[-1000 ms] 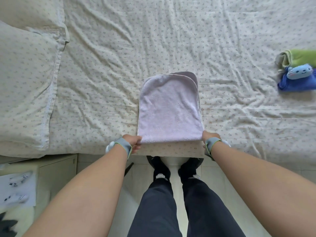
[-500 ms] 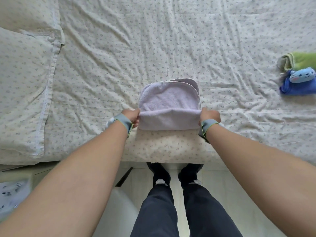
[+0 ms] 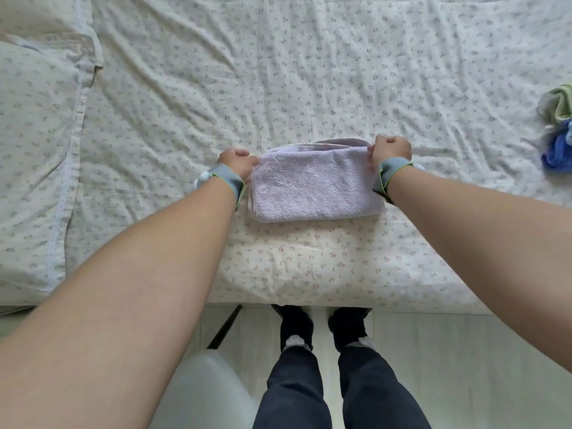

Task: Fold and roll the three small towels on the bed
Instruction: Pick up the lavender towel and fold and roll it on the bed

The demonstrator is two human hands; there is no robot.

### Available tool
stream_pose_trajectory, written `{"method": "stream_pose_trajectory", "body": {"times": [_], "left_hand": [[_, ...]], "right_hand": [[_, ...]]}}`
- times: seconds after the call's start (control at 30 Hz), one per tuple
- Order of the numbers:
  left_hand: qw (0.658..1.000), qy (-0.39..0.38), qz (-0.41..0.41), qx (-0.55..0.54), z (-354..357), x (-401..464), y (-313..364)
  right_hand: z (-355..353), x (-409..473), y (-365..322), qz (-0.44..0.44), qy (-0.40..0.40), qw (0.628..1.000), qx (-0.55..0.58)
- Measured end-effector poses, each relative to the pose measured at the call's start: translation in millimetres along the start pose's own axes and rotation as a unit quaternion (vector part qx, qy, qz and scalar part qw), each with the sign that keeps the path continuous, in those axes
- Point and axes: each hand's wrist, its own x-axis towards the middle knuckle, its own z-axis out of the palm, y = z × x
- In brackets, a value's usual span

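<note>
The lilac towel (image 3: 314, 185) lies folded into a flat band on the bed (image 3: 309, 72), near the bed's front edge and directly ahead of the person. The left hand (image 3: 238, 159) pinches the towel's far left corner with curled fingers. The right hand (image 3: 390, 150) pinches the far right corner the same way. Each wrist carries a grey band. The upper layer's far edge sits just short of the layer beneath it. To the right of the lilac towel, well apart from it, the green towel (image 3: 561, 102) and the blue towel (image 3: 557, 150) lie touching at the frame edge. A pillow (image 3: 34, 150) lies well to its left.
</note>
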Motion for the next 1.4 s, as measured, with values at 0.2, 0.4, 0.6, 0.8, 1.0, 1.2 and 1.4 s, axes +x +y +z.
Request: {"method": "stream_pose_trajectory", "body": {"times": [0.2, 0.4, 0.6, 0.8, 1.0, 1.2, 1.4], "left_hand": [[0.985, 0.02, 0.088, 0.144, 11.7, -3.8, -28.9], [0.98, 0.09, 0.129, 0.12, 7.9, -3.6, -21.6], [0.987, 0.08, 0.107, 0.09, 4.6, 6.9, -21.7], [0.999, -0.008, -0.009, 0.041, 11.3, 10.8, -38.5], [0.996, -0.086, -0.037, 0.012, 15.8, 6.9, -45.2], [0.986, -0.149, -0.013, -0.077, 31.1, -15.4, -25.1], [0.969, -0.22, 0.003, -0.11, 68.8, -56.2, 5.3]], "right_hand": [[0.7, -18.3, 28.9, -0.131, 0.016, 0.988, -0.086], [4.6, -12.0, 24.0, -0.135, 0.034, 0.989, -0.048], [12.0, 0.6, 11.8, -0.125, 0.062, 0.987, -0.082], [38.4, -40.6, 4.2, -0.234, 0.087, 0.963, -0.101], [83.0, -64.9, 30.4, -0.132, -0.282, 0.95, -0.032], [78.1, -82.0, 14.6, -0.015, -0.346, 0.936, 0.069], [54.2, -77.0, 11.4, 0.003, -0.391, 0.913, 0.115]]}}
